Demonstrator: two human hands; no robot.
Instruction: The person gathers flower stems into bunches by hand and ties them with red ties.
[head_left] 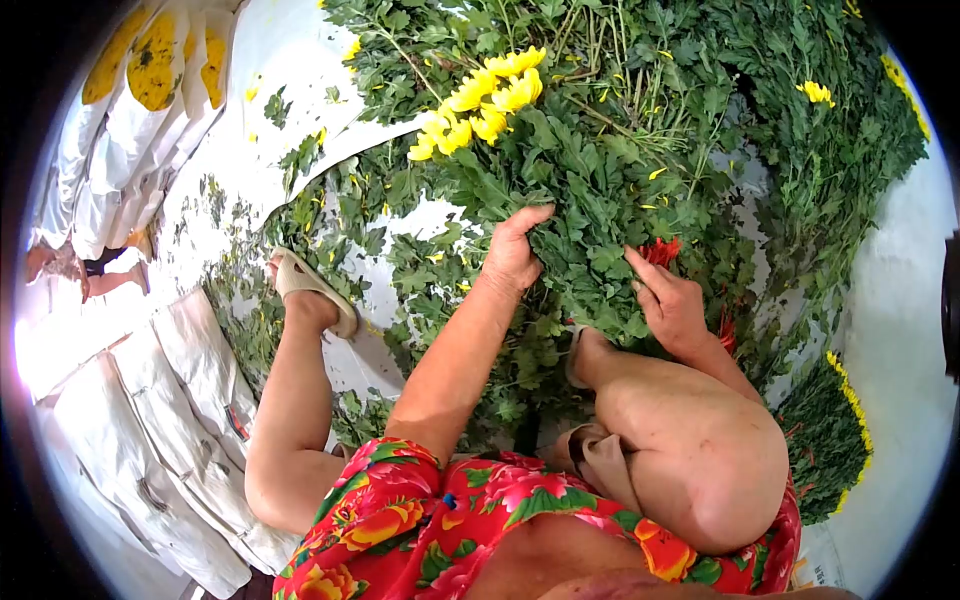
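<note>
My left hand [515,250] is closed round a bunch of yellow chrysanthemums [565,190], its thumb lying across the leafy stems. The yellow blooms [490,100] of the bunch point up and to the left. At the right side of the same bunch is my right hand [670,305], with its index finger stretched towards the leaves and the other fingers partly curled; its thumb is hidden. Just beyond those fingertips shows a tuft of red ties [660,252]. More red strands [727,330] hang beside the right wrist.
Loose chrysanthemum stems [640,60] are heaped at the far side and right. A bunch with yellow edges [830,440] lies at the right. White-wrapped bunches [150,110] stand at the upper left, and white wrapped bundles [150,420] at the lower left. Fallen leaves surround my sandal [315,290].
</note>
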